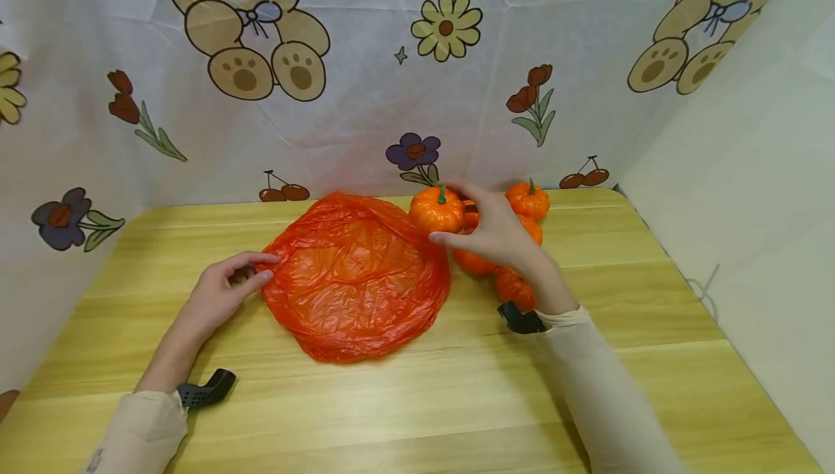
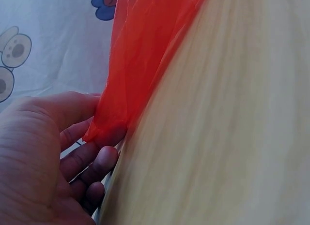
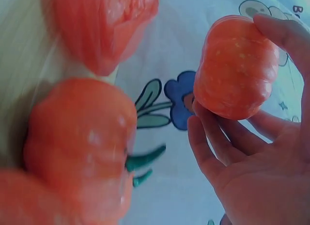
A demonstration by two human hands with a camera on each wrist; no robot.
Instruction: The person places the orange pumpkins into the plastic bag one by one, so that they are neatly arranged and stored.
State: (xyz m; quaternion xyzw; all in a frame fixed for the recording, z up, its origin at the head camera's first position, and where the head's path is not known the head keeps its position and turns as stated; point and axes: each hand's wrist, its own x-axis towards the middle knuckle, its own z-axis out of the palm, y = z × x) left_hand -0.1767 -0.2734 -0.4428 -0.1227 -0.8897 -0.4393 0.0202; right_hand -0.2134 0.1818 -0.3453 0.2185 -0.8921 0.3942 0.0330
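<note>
A thin red plastic bag [image 1: 355, 289] lies spread on the table, its rim rolled into a rough ring. My left hand [image 1: 222, 289] pinches the bag's left edge; in the left wrist view, the red film [image 2: 140, 55] passes between thumb and fingers of that hand [image 2: 53, 147]. My right hand [image 1: 492, 231] grips a small orange pumpkin [image 1: 435, 211] with a green stem, raised beside the bag's upper right rim. In the right wrist view, this pumpkin [image 3: 237, 67] sits between the thumb and fingertips of the hand [image 3: 261, 157].
Several more orange pumpkins [image 1: 528, 201] are grouped under and behind my right hand and wrist, partly hidden. The wooden table [image 1: 391, 416] meets a printed cloth [image 1: 365, 119] at the back and a pale wall [image 1: 750, 191] on the right.
</note>
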